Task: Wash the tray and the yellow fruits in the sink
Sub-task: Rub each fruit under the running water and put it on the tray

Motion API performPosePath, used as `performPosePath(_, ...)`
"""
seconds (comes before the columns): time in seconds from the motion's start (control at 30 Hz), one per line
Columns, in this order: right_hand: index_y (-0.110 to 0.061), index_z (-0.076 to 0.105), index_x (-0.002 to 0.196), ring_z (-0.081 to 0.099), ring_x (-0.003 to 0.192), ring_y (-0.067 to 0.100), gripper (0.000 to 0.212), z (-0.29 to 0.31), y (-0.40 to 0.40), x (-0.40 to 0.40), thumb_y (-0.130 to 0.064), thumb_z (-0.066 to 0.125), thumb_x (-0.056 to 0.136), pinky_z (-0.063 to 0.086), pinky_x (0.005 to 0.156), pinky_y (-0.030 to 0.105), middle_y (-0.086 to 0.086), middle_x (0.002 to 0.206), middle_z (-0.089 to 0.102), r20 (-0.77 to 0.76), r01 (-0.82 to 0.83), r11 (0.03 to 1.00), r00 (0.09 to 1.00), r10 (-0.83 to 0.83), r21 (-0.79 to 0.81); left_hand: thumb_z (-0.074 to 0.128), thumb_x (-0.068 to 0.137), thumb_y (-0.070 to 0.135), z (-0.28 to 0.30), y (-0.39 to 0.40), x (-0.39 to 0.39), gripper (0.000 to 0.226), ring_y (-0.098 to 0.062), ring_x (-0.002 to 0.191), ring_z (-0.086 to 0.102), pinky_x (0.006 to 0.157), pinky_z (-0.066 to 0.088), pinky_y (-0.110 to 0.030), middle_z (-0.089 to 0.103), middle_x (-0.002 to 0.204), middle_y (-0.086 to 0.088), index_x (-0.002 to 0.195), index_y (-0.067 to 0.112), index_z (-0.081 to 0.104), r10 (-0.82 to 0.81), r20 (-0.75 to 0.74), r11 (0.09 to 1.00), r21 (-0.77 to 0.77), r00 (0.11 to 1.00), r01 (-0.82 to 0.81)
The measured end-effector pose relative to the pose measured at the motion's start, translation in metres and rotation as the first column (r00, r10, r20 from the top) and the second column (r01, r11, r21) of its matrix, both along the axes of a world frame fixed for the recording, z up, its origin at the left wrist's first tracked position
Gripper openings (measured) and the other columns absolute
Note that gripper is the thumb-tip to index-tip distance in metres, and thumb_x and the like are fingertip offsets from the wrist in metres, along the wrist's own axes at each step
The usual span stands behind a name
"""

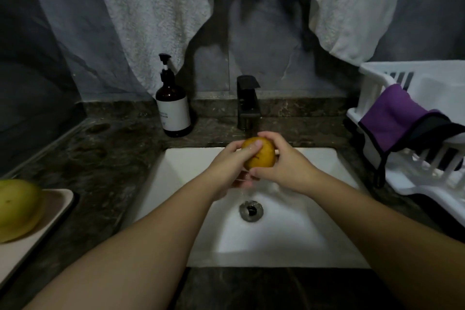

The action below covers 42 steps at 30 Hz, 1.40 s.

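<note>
Over the sink (297, 241), fruit (259, 156) between both hands.

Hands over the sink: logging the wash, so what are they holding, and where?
Both hold one yellow fruit: left hand on its left side, right hand on its right.

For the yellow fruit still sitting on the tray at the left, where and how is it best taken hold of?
Grip the yellow fruit on the tray across its broad rounded middle, coming down from above with the fingers spread wide. It is large and smooth, with no stem or handle showing, and the tray under it has only a low rim, so the top and right side are open. Its left side is out of frame.
</note>
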State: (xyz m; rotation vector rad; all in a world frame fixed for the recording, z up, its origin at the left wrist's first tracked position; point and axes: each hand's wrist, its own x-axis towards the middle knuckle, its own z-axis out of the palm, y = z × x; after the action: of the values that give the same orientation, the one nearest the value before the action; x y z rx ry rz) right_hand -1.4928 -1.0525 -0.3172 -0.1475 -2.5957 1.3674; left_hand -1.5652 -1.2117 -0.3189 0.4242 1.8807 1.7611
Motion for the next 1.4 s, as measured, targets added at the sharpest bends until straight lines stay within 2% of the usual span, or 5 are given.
performPosePath(0.2, -0.057, 0.036, 0.134, 0.05, 0.116, 0.013, 0.083, 0.005, 0.011, 0.002, -0.044, 0.09, 0.071, 0.049, 0.088, 0.031, -0.008, 0.139, 0.042, -0.205, 0.225, 0.974, 0.954, -0.221, -0.004, 0.059, 0.086, 0.079, -0.002, -0.002, -0.001, 0.046, -0.022, 0.109, 0.07, 0.097, 0.056, -0.045, 0.065, 0.127, 0.008, 0.121, 0.049, 0.057, 0.003, -0.042, 0.997, -0.08, 0.999, -0.006)
performPosePath(0.8, -0.055, 0.034, 0.136, 0.05, 0.107, 0.017, 0.083, 0.006, 0.013, 0.002, -0.049, 0.086, 0.072, 0.04, 0.074, 0.027, -0.005, 0.129, 0.04, -0.189, 0.375, 0.927, 0.912, -0.365, 0.016, 0.062, 0.081, 0.079, 0.0, -0.005, -0.005, 0.064, -0.024, 0.105, 0.072, 0.078, 0.061, -0.043, 0.07, 0.123, 0.001, 0.127, 0.034, 0.064, 0.067, 0.195, 0.992, 0.09, 0.979, -0.086)
performPosePath(1.13, -0.058, 0.037, 0.143, 0.055, 0.109, 0.007, 0.089, 0.009, 0.005, 0.006, -0.044, 0.089, 0.071, 0.049, 0.073, 0.018, -0.014, 0.126, 0.045, -0.009, 0.021, 0.999, 1.0, -0.021, 0.029, 0.072, 0.085, 0.053, 0.005, 0.003, 0.004, 0.065, -0.029, 0.089, 0.077, 0.068, 0.065, -0.036, 0.075, 0.113, -0.017, 0.139, 0.021, 0.056, -0.226, 0.386, 0.951, 0.285, 0.895, 0.118)
performPosePath(1.27, -0.034, 0.064, 0.105, 0.066, 0.099, 0.014, 0.023, 0.033, 0.016, 0.005, -0.041, 0.076, 0.086, 0.055, 0.074, 0.032, -0.011, 0.101, 0.066, 0.009, 0.148, 0.958, 0.989, -0.15, -0.244, 0.08, 0.075, 0.038, 0.005, 0.002, 0.003, 0.065, -0.033, 0.108, 0.072, 0.071, 0.066, -0.036, 0.067, 0.126, -0.015, 0.135, 0.025, 0.06, -0.146, 0.329, 0.97, 0.232, 0.933, 0.07)
performPosePath(1.4, -0.022, 0.063, 0.081, 0.066, 0.083, 0.026, 0.013, 0.046, 0.031, 0.01, -0.013, 0.072, 0.083, 0.06, 0.076, 0.045, -0.001, 0.08, 0.062, 0.065, 0.356, 0.926, 0.928, -0.366, 0.126, 0.083, 0.068, 0.039, 0.01, 0.002, 0.005, 0.067, -0.038, 0.106, 0.074, 0.064, 0.063, -0.034, 0.064, 0.13, -0.015, 0.13, 0.03, 0.06, -0.114, 0.327, 0.98, 0.193, 0.938, 0.052)
